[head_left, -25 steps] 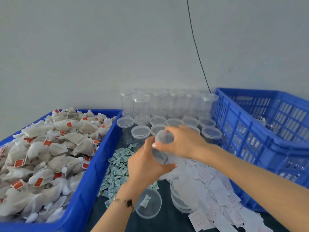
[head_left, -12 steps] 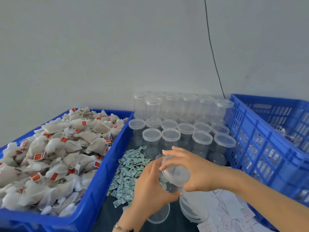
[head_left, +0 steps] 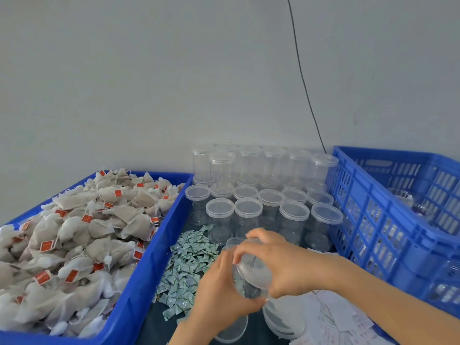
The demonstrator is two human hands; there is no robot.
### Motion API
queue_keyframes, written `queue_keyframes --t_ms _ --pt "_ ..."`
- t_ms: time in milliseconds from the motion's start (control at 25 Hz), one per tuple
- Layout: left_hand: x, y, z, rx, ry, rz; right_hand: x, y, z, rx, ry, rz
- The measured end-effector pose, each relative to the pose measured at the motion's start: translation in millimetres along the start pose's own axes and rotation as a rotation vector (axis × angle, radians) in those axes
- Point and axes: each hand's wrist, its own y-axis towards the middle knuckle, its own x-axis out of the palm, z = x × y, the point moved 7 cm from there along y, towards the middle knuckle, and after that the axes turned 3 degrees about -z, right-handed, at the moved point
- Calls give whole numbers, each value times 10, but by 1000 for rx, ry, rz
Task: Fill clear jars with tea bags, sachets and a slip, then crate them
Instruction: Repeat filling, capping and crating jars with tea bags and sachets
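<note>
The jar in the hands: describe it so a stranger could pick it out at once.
Between the blue bin of tea bags and the blue crate stand rows of clear jars. In front of them, the held jar is gripped by the left hand and right hand. It alone is tilted and off the table.

Both hands — left hand, right hand — grip a clear jar between blue tub and crate.

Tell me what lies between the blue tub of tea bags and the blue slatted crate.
In the head view, between the blue tub and the slatted blue crate: lidded clear plastic jars, small green sachets, and both hands holding a jar.
</note>
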Motion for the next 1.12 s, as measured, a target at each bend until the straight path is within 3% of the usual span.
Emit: queue_keyframes --t_ms 80,160,280,320,680,840,1000,1080,1120 --pt "25 15 5 4 -49 2 -3 4 -90 -70 70 13" --pt "45 31 38 30 -18 3 -61 32 -69 22 101 175" --pt "81 31 39 51 -8 12 -79 44 111 303 -202 211" --pt "86 25 24 42 -15 4 -72 45 117 316 -231 182" --pt "-86 169 -17 -44 -198 5 -280 -8 -148 -91 -139 61" --pt "-187 136 -268 -118 -264 -12 -750 -229 -149 -200 -90 241" --pt "-325 165 -335 -142 -302 52 -953 -344 207 -8 -94 504" --pt "-380 209 -300 -152 -301 100 -669 -232 546 181 -187 441" --pt "-411 218 -294 -150 -310 126 -447 -154 722 263 -186 310"
